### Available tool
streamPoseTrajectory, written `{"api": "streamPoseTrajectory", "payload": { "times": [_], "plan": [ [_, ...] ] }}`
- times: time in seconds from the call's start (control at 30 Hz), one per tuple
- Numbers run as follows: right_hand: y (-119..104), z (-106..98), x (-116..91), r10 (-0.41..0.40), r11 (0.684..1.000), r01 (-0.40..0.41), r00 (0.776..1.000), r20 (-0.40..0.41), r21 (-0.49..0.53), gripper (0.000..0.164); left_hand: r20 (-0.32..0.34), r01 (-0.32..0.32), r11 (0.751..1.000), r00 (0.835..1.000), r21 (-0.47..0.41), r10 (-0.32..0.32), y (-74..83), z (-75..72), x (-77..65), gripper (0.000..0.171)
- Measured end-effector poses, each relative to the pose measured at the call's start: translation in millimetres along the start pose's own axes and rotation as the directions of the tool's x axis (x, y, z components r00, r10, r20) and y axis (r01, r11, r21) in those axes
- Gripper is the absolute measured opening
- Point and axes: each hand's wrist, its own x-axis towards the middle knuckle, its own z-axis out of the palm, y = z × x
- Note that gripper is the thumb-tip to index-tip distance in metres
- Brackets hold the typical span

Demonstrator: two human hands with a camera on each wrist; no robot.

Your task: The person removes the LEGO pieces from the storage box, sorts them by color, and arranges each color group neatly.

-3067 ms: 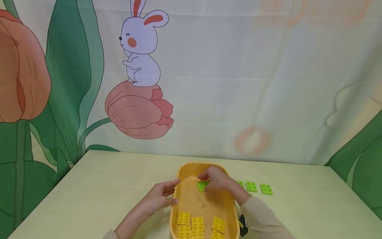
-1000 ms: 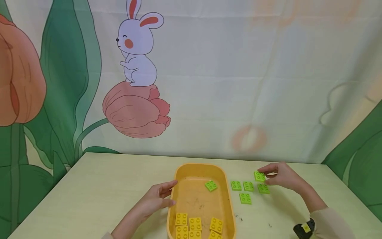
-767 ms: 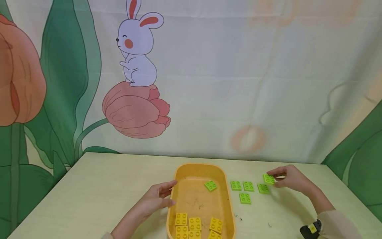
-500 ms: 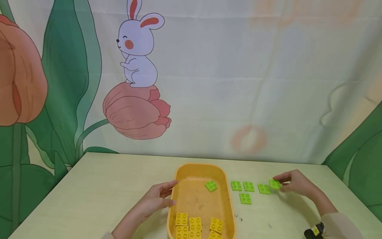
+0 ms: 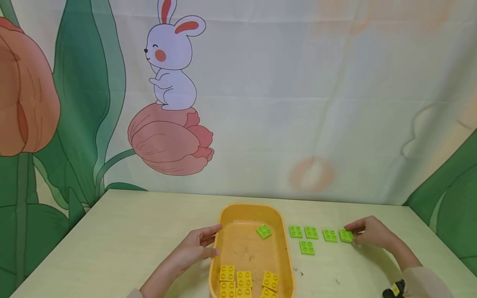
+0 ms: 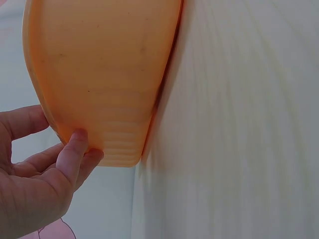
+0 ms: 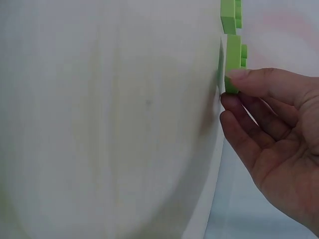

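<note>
My left hand (image 5: 191,250) grips the left rim of an orange plastic tray (image 5: 288,254). In the left wrist view, fingertips (image 6: 79,139) lie against the tray's outer wall and another digit reaches the rim. Right of the tray, my right hand (image 5: 374,235) pinches a green toy building block (image 5: 346,236) between thumb and fingers. This block sits low at the tabletop, at the right end of a row of green blocks. The right wrist view shows the thumb (image 7: 244,75) on its studded side and fingertips under its lower end.
The row's other green blocks are one (image 5: 329,236), another (image 5: 311,232) and a third (image 5: 295,231). A separate green block (image 5: 307,248) lies in front. Inside the tray are one green block (image 5: 264,232) and several yellow blocks (image 5: 244,279). A printed backdrop (image 5: 261,124) hangs behind the table.
My right hand has gone from the tray to the table at right, then carried a green block rightward and down to the row's end. The left hand stays at the tray.
</note>
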Motion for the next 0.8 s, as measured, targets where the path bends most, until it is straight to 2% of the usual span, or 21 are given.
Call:
{"api": "streamPoseTrajectory", "payload": {
  "times": [0.23, 0.8],
  "plan": [
    [0.4, 1.6, 0.7, 0.022, 0.999, -0.023, 1.0, -0.008, -0.024, 0.039, 0.0, 0.011, 1.0, 1.0, -0.006, -0.011, 1.0, 0.0, 0.7, 0.064],
    [7.2, 2.2, 2.4, -0.008, 1.0, 0.008, 1.0, 0.006, -0.008, 0.043, 0.022, -0.019, 1.0, 1.0, -0.014, 0.019, -2.7, -0.9, 1.3, 0.064]
  ]
}}
